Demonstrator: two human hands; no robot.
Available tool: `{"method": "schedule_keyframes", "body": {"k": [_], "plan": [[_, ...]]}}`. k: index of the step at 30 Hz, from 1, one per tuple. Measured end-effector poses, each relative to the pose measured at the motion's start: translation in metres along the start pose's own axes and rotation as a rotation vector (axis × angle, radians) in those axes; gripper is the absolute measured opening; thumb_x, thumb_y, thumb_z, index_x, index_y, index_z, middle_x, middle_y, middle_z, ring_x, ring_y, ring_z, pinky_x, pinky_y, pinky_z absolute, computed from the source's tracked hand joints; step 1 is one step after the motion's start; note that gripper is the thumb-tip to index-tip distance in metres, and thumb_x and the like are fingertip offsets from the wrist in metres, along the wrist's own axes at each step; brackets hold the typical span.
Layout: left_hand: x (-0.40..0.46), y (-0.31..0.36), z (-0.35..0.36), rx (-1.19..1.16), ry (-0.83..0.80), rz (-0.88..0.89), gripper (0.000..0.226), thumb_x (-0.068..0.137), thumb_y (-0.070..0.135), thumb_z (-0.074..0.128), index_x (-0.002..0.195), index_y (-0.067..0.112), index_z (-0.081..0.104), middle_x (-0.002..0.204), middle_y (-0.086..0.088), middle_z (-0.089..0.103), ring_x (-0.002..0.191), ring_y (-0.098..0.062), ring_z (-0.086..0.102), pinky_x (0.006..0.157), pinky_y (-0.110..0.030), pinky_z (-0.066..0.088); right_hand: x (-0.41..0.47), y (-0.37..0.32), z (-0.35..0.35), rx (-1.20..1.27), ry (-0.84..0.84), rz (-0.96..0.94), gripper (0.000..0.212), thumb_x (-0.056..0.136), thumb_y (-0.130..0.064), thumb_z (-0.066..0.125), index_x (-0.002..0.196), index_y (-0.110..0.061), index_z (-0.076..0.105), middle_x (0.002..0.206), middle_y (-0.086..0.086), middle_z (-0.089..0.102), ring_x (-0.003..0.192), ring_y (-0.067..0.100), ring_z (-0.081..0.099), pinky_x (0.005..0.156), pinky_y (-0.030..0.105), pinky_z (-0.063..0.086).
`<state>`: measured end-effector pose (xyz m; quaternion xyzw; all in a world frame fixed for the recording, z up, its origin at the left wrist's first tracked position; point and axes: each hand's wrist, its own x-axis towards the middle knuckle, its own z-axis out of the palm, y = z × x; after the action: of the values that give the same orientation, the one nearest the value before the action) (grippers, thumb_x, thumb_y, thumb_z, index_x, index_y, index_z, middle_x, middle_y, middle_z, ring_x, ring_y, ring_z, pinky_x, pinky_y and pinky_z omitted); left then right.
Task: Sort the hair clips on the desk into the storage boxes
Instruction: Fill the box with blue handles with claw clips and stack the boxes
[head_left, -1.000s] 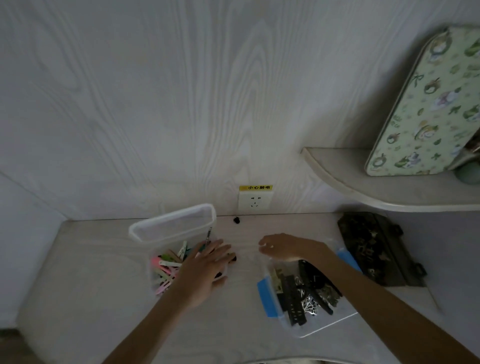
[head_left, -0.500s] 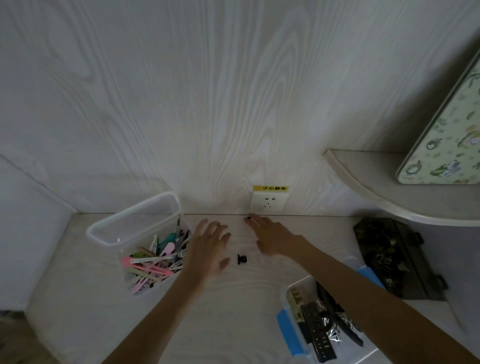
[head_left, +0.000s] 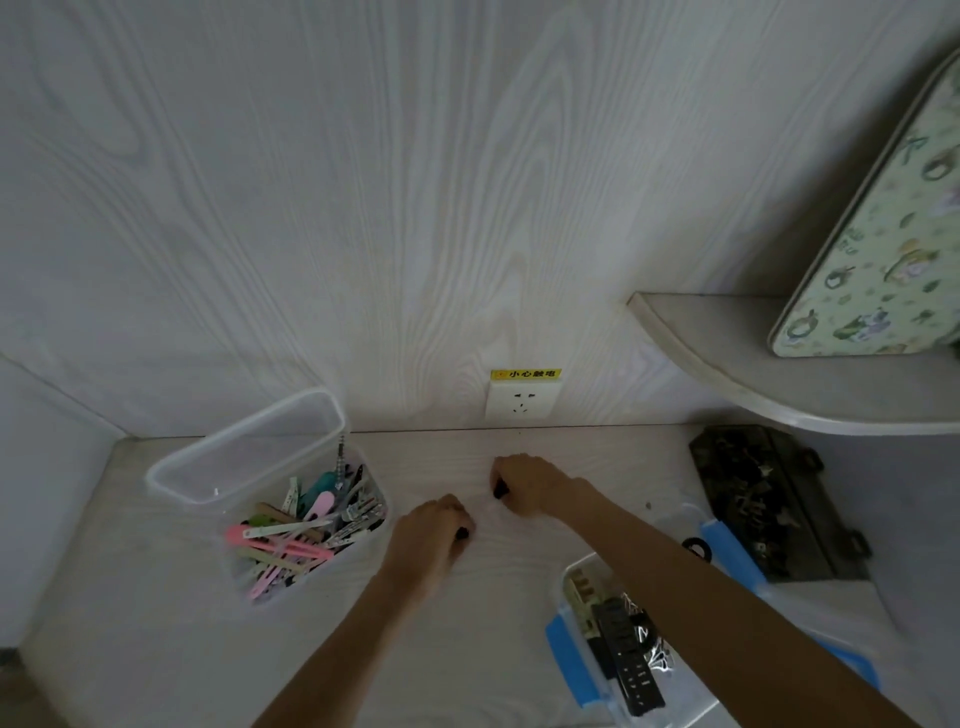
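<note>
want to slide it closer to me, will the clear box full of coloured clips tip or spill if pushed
The clear box probably slides easily: it looks like light plastic on a smooth desk. Its raised lid may make it back-heavy. The coloured clips lie loose and heaped, some sticking up near the rim, so a jerk could spill them.

Desk (head_left: 156, 623): clip box (head_left: 249, 467) left, second box (head_left: 576, 670) front-right (case (head_left: 779, 504) behind), socket (head_left: 522, 402) on wall.
</note>
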<state>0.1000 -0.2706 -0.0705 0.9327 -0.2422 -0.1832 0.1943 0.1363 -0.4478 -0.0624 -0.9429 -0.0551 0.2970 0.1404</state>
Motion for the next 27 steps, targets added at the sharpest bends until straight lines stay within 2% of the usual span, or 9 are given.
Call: {"method": "schedule_keyframes", "body": {"k": [3,8,12,15,17,19,20,22,27], "plan": [[-0.003,0.006,-0.016,-0.137,-0.022,-0.127,0.017,0.084,0.025,0.062,0.099,0.025,0.07,0.112,0.008,0.065,0.099,-0.011,0.062,0.086,-0.023,0.048,-0.012,-0.003,-0.01,0.107,-0.015,-0.014,0.019,0.086,-0.017,0.059,0.103,-0.013,0.064,0.112,0.004,0.065,0.102,0.023,0.06,0.084,0.03,0.046],[-0.002,0.043,-0.061,-0.26,0.146,-0.142,0.009,0.085,0.036,0.061,0.089,0.034,0.069,0.092,0.019,0.07,0.08,0.002,0.065,0.078,-0.023,0.052,-0.08,0.011,-0.042,0.512,0.37,-0.074,0.004,0.087,-0.034,0.059,0.089,-0.031,0.056,0.081,-0.014,0.061,0.071,0.001,0.056,0.071,0.023,0.046],[0.022,0.113,-0.089,-0.493,0.167,-0.026,0.013,0.088,0.028,0.059,0.082,0.024,0.069,0.076,0.013,0.068,0.068,-0.002,0.064,0.076,-0.029,0.051,-0.159,0.062,-0.054,0.583,0.598,-0.014,0.013,0.088,-0.032,0.059,0.087,-0.042,0.051,0.081,-0.019,0.059,0.074,-0.005,0.056,0.068,0.006,0.044],[0.042,0.171,-0.087,-0.593,0.065,0.092,0.021,0.088,0.019,0.059,0.069,0.024,0.065,0.069,0.009,0.066,0.062,-0.005,0.059,0.07,-0.035,0.049,-0.205,0.107,-0.043,0.598,0.748,0.151,0.011,0.088,-0.021,0.062,0.097,-0.026,0.059,0.087,-0.011,0.059,0.081,0.003,0.057,0.079,0.011,0.043],[0.052,0.21,-0.07,-0.617,0.029,0.11,0.029,0.084,0.016,0.062,0.062,0.035,0.064,0.071,0.017,0.067,0.068,0.001,0.063,0.069,-0.022,0.051,-0.236,0.136,-0.029,0.523,0.907,0.31,0.015,0.086,-0.015,0.063,0.101,-0.016,0.064,0.09,-0.008,0.06,0.084,0.01,0.057,0.079,0.014,0.038],[0.061,0.242,-0.045,-0.621,-0.02,0.165,0.022,0.081,0.013,0.066,0.072,0.033,0.066,0.081,0.015,0.069,0.074,-0.001,0.064,0.069,-0.012,0.049,-0.263,0.157,-0.014,0.475,1.066,0.481,0.018,0.083,-0.008,0.065,0.1,-0.013,0.067,0.094,-0.003,0.064,0.088,0.012,0.056,0.078,0.014,0.035],[0.064,0.255,-0.032,-0.593,-0.053,0.199,0.013,0.082,0.015,0.067,0.082,0.027,0.068,0.088,0.01,0.071,0.079,-0.005,0.065,0.073,-0.013,0.051,-0.273,0.164,-0.008,0.49,1.132,0.545,0.019,0.081,-0.006,0.066,0.099,-0.013,0.068,0.095,0.001,0.067,0.09,0.016,0.057,0.079,0.018,0.038],[0.071,0.277,-0.008,-0.497,-0.107,0.275,0.02,0.084,0.022,0.067,0.103,0.022,0.067,0.101,0.005,0.07,0.089,-0.009,0.066,0.084,-0.026,0.053,-0.285,0.173,0.001,0.512,1.232,0.605,0.019,0.079,-0.006,0.068,0.097,-0.014,0.069,0.096,0.006,0.069,0.09,0.023,0.059,0.079,0.026,0.044],[0.082,0.317,0.029,-0.257,-0.07,0.39,0.042,0.085,0.032,0.065,0.124,0.03,0.051,0.113,0.016,0.065,0.093,-0.003,0.063,0.075,-0.017,0.046,-0.279,0.189,0.009,0.448,1.185,0.585,0.021,0.078,-0.005,0.067,0.098,-0.013,0.07,0.097,0.007,0.07,0.095,0.027,0.061,0.084,0.034,0.048]]}}
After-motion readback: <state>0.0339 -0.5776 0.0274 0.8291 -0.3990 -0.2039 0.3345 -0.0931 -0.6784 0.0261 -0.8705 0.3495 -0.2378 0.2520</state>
